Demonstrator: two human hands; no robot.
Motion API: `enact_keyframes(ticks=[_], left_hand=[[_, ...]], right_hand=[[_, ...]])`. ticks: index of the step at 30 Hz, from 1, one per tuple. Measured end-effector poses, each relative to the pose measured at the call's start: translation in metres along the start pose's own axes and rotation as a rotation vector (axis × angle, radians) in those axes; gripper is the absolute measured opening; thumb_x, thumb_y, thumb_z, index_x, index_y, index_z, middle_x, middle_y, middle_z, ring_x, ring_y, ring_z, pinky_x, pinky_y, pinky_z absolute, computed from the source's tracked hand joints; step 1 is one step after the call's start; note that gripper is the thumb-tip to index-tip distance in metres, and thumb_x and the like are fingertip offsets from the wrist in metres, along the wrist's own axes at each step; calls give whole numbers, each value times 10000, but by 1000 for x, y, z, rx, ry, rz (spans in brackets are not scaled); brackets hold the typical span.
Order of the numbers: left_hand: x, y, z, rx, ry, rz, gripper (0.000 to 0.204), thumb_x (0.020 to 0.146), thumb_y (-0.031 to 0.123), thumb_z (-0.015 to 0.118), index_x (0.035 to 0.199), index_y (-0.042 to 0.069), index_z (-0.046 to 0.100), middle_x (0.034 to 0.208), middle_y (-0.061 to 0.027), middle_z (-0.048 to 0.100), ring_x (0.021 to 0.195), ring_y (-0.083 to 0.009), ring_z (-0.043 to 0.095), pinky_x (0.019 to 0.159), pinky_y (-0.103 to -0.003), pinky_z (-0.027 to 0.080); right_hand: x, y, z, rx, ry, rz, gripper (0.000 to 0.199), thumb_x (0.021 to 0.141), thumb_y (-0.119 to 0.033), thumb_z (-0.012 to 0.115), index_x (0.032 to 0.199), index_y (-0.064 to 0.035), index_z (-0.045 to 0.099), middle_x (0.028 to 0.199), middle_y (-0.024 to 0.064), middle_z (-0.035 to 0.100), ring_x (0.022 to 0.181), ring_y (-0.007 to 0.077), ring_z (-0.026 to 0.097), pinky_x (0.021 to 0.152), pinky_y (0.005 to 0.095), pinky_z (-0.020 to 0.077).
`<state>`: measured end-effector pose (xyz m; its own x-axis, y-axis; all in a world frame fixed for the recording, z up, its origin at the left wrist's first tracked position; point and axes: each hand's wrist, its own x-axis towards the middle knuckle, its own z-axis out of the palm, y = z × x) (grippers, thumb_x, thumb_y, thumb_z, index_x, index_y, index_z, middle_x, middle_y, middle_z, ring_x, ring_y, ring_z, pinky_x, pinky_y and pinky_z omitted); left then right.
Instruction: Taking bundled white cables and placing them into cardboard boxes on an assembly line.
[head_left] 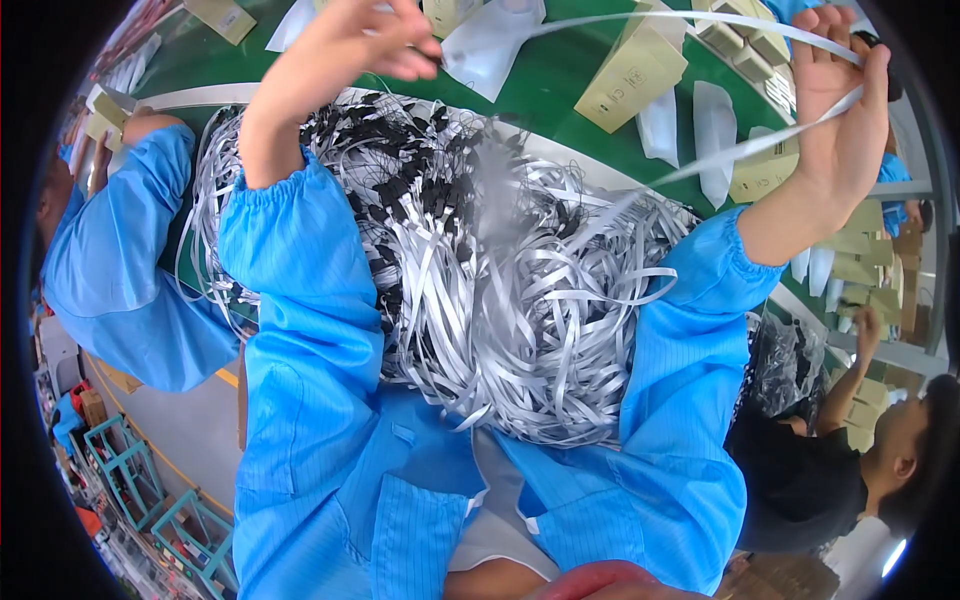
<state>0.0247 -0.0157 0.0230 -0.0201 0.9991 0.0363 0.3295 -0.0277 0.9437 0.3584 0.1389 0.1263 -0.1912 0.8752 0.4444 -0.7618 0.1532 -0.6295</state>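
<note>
My right hand (835, 115) is raised at the upper right, palm in view, with a pale grey lanyard (760, 155) caught between thumb and fingers. One length of its strap arcs left across the top; the other slants down toward the heap. At the upper left, my left hand (375, 45) is slightly blurred, its fingers stretched out and apart. A small dark spot shows at its fingertips; whether the strap reaches them is unclear. Between my forearms lies a large tangled heap of lanyards (520, 320), grey straps with black fittings and thin cords.
Beyond the heap, a green work surface (560, 115) carries cream boxes (632, 75) and translucent white bags (713, 140). A person in a blue sleeve (135, 270) works at my left. Another person in a black shirt (800, 480) is at the lower right, near a clear plastic bag (785, 365).
</note>
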Motion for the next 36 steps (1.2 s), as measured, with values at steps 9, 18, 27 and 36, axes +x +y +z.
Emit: enact_keyframes(ticks=[9, 18, 27, 36], left_hand=[[14, -6, 62, 606, -198, 288, 456, 1023, 232, 578, 1421, 41, 464, 1258, -186, 653, 1183, -260, 631, 983, -364, 506], [42, 41, 146, -197, -467, 455, 464, 1060, 304, 543, 1426, 31, 460, 1001, -88, 673, 986, -175, 644, 895, -313, 499], [61, -6, 67, -986, -783, 99, 226, 1042, 244, 582, 1065, 22, 618, 859, -28, 645, 819, -117, 634, 765, -226, 509], [50, 32, 91, -1119, -79, 430, 172, 1032, 177, 600, 1110, 24, 589, 1102, -67, 639, 1082, -163, 620, 942, -276, 511]], right_hand=[[-7, -5, -10, 325, -694, 543, 326, 1070, -318, 478, 1035, -14, 588, 882, 79, 619, 832, 192, 613, 838, 323, 526], [-48, 17, 38, -748, -748, 169, 624, 1030, -490, 552, 1343, 46, 488, 926, 120, 653, 862, 192, 650, 788, 343, 548], [0, -7, -14, -652, -252, -210, 204, 1057, -210, 506, 996, -25, 566, 753, 13, 483, 743, 131, 504, 727, 241, 407], [-38, 46, 46, -1329, -525, 386, 879, 874, -410, 796, 1472, 69, 367, 962, 70, 587, 892, 119, 548, 770, 272, 467]])
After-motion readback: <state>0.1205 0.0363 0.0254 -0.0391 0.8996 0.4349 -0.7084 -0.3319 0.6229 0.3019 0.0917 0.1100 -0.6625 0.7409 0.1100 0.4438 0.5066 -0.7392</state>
